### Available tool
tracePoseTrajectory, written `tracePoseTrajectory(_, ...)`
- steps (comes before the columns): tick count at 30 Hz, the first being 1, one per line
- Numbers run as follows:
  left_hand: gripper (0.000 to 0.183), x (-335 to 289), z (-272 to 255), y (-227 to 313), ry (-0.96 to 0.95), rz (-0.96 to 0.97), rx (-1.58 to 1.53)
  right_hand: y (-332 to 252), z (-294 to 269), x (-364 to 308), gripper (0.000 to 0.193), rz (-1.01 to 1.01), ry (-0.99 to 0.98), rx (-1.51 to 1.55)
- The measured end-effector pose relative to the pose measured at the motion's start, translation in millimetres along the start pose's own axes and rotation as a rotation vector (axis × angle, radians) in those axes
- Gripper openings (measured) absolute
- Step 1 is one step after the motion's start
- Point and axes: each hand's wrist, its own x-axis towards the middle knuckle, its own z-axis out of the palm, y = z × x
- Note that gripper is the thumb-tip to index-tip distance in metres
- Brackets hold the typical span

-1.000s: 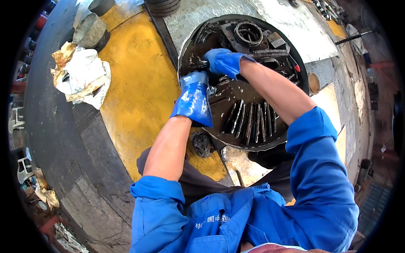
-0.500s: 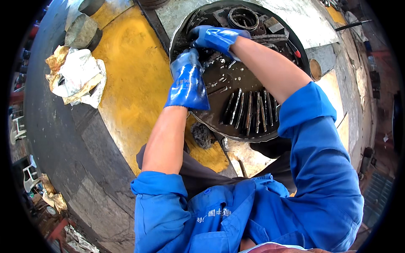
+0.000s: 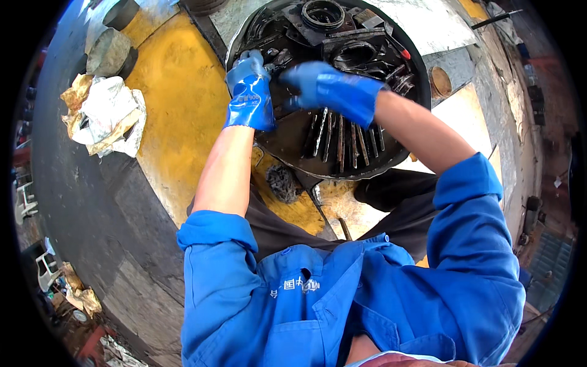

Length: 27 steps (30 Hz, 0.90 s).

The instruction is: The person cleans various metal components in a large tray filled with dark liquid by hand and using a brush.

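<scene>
Head view: inside the wide dark round pan point(image 3: 286, 139), a row of narrow dark strips point(image 3: 354, 147) is laid side by side at its near side, while a dark ring point(image 3: 323, 14) is set at its far side. At the pan's left edge the gloved left hand point(image 3: 249, 76) is held with its fingers curled, and over the pan's middle, above the strips' far ends, the right hand point(image 3: 310, 82) is blurred; whether anything is gripped by either cannot be told. Just outside the pan's near-left rim, a dark fibrous wad point(image 3: 282, 183) is seen.
</scene>
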Motion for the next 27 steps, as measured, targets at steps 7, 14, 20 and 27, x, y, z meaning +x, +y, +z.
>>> tracePoseTrajectory(7,0.051,9,5,4,-0.053,0.032,0.011,6,109,8,0.041,-0.254,0.267,-0.396)
tracePoseTrajectory(14,0.051,13,4,-6,-0.009,-0.011,-0.066,-14,67,33,0.037,0.078,-0.153,-0.075)
tracePoseTrajectory(20,0.054,12,0,1,-0.082,0.031,-0.048,1,45,67,0.043,0.224,-0.307,-0.043)
tracePoseTrajectory(27,0.05,10,-3,-10,-0.053,-0.016,-0.092,24,61,82,0.051,0.191,-0.314,0.003)
